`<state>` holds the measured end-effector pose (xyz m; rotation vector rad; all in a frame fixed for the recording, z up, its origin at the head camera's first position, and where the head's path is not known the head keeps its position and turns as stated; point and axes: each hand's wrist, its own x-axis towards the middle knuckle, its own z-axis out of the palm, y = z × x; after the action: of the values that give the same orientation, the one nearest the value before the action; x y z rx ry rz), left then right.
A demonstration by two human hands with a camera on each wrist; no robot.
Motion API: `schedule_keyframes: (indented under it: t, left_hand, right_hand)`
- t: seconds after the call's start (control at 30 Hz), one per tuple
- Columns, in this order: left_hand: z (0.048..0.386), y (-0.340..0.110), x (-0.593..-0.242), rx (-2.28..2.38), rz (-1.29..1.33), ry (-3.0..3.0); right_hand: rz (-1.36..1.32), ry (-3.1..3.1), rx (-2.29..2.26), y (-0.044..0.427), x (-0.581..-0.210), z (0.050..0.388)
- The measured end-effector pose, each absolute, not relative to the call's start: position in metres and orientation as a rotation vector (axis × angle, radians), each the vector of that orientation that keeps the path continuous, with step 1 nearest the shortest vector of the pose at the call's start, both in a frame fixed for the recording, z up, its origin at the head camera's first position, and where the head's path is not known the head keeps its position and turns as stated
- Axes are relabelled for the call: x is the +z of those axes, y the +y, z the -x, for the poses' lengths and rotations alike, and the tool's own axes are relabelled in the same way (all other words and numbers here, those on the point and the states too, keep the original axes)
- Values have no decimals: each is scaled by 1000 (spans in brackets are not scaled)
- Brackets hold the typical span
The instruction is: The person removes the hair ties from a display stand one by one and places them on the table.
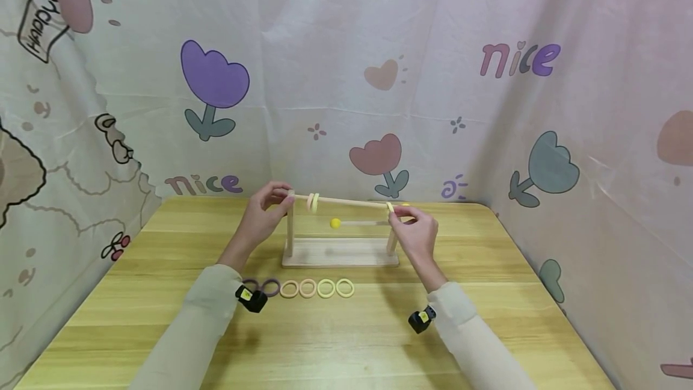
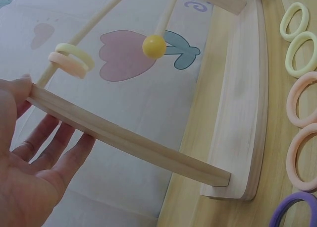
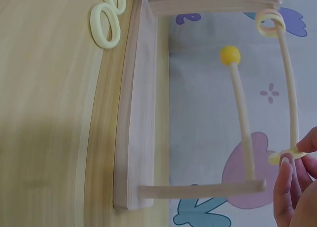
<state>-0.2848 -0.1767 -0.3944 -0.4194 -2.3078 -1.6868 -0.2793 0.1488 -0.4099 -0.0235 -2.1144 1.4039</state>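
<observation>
The wooden stand (image 1: 340,253) was found upright on the table (image 1: 325,342). At its left end, the top of the left post (image 1: 290,230) was pinched by the thumb and forefinger of the left hand (image 1: 262,215); the remaining fingers were spread. In front of the stand, two purple rings (image 1: 279,285), two peach rings (image 1: 289,297) and two yellow rings (image 1: 353,288) were laid in a row. Over the stand's left half, a peach ring and a pale yellow ring (image 2: 85,56) were threaded on the upper rod (image 1: 352,201). Below, a yellow ball (image 1: 335,223) was borne by the lower rod (image 1: 364,223), attached to the right post (image 1: 392,242). Above the stand's right end, another ring (image 3: 276,158) was pinched between thumb and fingers of the right hand (image 1: 417,233); its encircling of the upper rod could not be confirmed.
</observation>
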Motion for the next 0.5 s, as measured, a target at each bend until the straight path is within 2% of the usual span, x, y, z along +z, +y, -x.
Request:
schedule_keyframes:
  t: [0.5]
  left_hand:
    - [284, -177, -394, -1680, 422, -2305]
  right_hand:
    - [73, -2096, 1400, 165, -410, 279]
